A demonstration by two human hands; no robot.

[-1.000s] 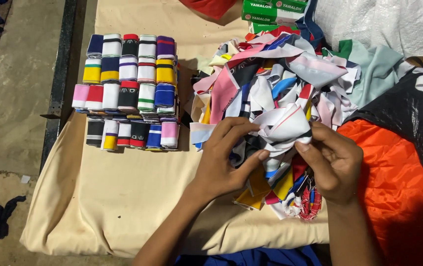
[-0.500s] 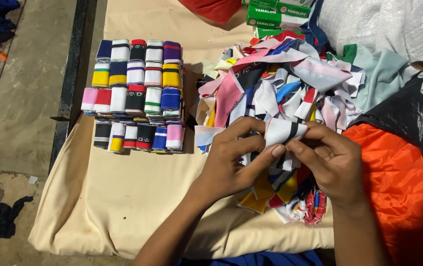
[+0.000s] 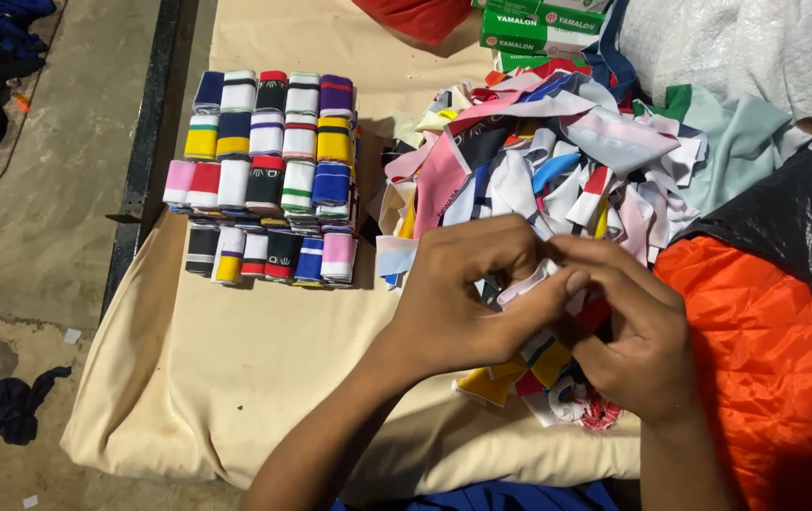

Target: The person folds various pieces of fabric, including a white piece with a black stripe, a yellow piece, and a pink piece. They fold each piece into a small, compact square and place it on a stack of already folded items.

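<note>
Seen from above, two bare hands meet over a counter covered in cream cloth. The left hand [image 3: 458, 298] and the right hand [image 3: 628, 336] both pinch a white fabric strip [image 3: 527, 280], each grip clamped on it, near the counter's front edge. Just behind them lies a loose heap of coloured strips [image 3: 543, 170]. Toward the counter's left edge, folded strips [image 3: 269, 175] stand packed in neat rows. Orange cloth [image 3: 766, 360] lies at the right edge.
</note>
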